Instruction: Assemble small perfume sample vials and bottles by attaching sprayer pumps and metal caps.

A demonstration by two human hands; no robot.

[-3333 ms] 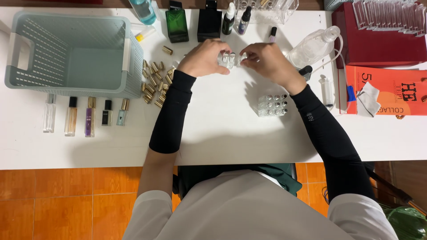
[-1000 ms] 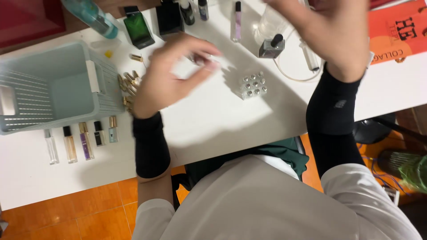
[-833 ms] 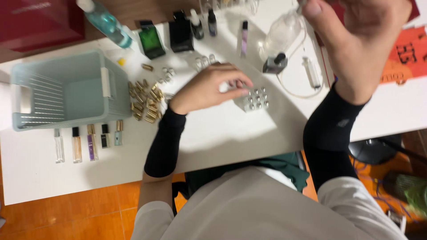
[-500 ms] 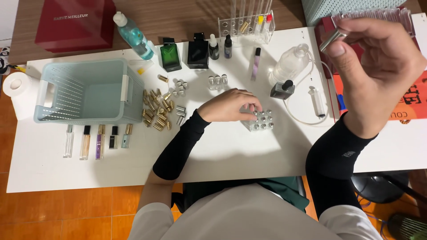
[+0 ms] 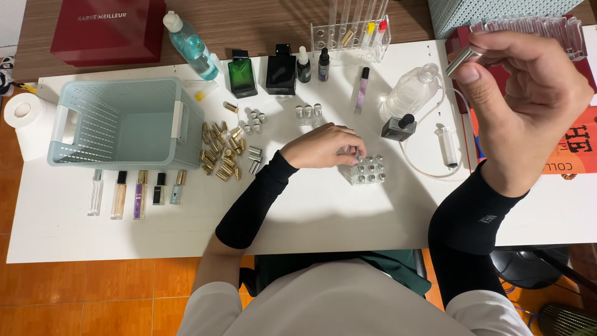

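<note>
the right hand (image 5: 525, 102) is raised close to the camera, above the right end of the white table (image 5: 323, 218). its thumb and fingertips are pinched on a small silver tube (image 5: 463, 60), which tilts up to the right; the other fingers curl loosely. the left hand (image 5: 326, 146) lies low on the table at its middle, palm down, fingers bent over the left edge of a block of small clear vials (image 5: 367, 169) with silver tops. its fingertips touch the nearest vials; whether they actually grip one i cannot tell. both forearms wear black sleeves.

in this one head view, left of the vial block lies a loose heap of gold caps (image 5: 221, 152), with a few silver caps (image 5: 254, 118) just above it. further left stands a pale teal plastic basket (image 5: 121, 121), and below it a row of five slim spray bottles (image 5: 137, 193) lies side by side. along the far edge stand a green square bottle (image 5: 241, 74), a black square bottle (image 5: 281, 70), two dark dropper bottles (image 5: 313, 64) and a clear rack of tubes (image 5: 351, 31). to the right of the vials sit a small black-capped bottle (image 5: 398, 126), a syringe (image 5: 448, 144) on thin tubing, and a clear plastic bottle (image 5: 410, 93) lying on its side.
</note>
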